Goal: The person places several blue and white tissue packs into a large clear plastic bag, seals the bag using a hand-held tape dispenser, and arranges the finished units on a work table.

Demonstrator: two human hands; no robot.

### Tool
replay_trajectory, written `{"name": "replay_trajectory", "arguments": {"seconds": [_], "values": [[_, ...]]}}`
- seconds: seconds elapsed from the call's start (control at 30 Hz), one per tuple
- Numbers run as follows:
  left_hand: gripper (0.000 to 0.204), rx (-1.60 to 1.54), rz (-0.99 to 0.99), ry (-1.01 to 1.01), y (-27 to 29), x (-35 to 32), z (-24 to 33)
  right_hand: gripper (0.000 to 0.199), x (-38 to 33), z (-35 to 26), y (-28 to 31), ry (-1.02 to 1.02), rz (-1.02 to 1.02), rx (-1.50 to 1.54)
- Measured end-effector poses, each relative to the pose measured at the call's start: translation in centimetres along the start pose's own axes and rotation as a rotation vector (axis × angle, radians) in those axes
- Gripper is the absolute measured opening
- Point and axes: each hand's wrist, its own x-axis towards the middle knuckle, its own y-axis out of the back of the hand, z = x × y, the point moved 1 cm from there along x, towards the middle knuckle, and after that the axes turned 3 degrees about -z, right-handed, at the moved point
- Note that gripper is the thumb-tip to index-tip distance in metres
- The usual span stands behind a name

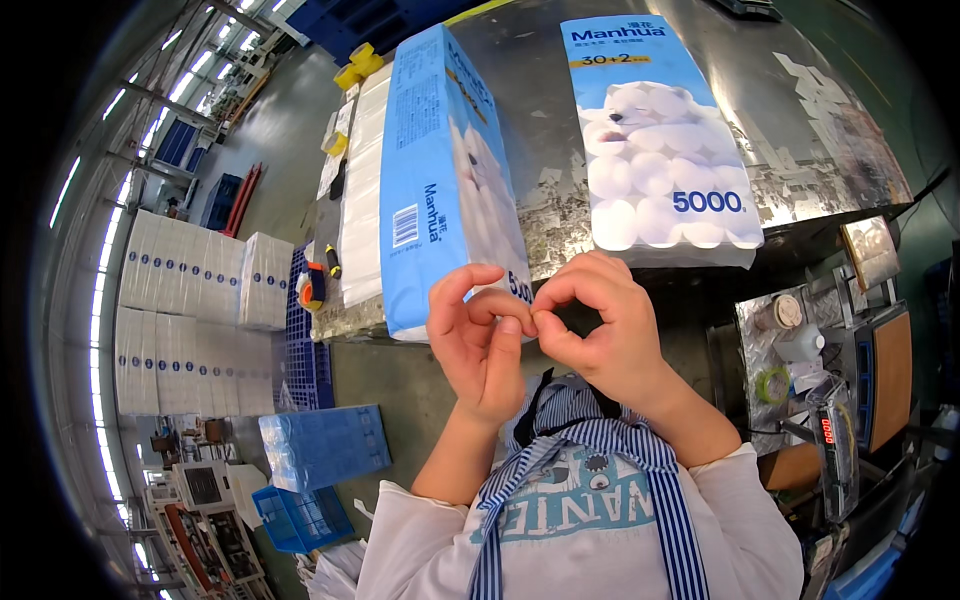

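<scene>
My left hand [478,345] and my right hand [606,322] meet in front of my chest, just off the near edge of the metal table [545,120]. The right thumb and forefinger are pinched together against the left fingertips. Curled fingers and thumb close the left hand too. Anything between the fingertips is too small to make out. Just beyond my left hand is a blue-and-white plastic-wrapped paper pack [415,180] with a bear picture, its side and front showing. A matching paper pack [660,150] lies face up beyond my right hand.
White wrapped bundles [362,200] line the table's left side, near yellow tape rolls [358,66], a yellow-black cutter [333,262] and an orange-white tool [312,285]. Left stand stacked white packs [185,270] and a blue crate [300,520]. At right, a side bench holds a white bottle [800,343].
</scene>
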Motion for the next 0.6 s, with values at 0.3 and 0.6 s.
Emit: {"name": "replay_trajectory", "arguments": {"seconds": [0.3,0.6], "values": [[0.045,-0.197,0.009,0.101,-0.2,0.1,0.2,0.007,-0.6,0.9,0.0,-0.353,-0.092,0.481],[0.052,-0.389,0.106,0.208,-0.7,0.0,0.3,0.011,-1.4,1.2,-0.1,-0.475,-0.118,0.668]]}}
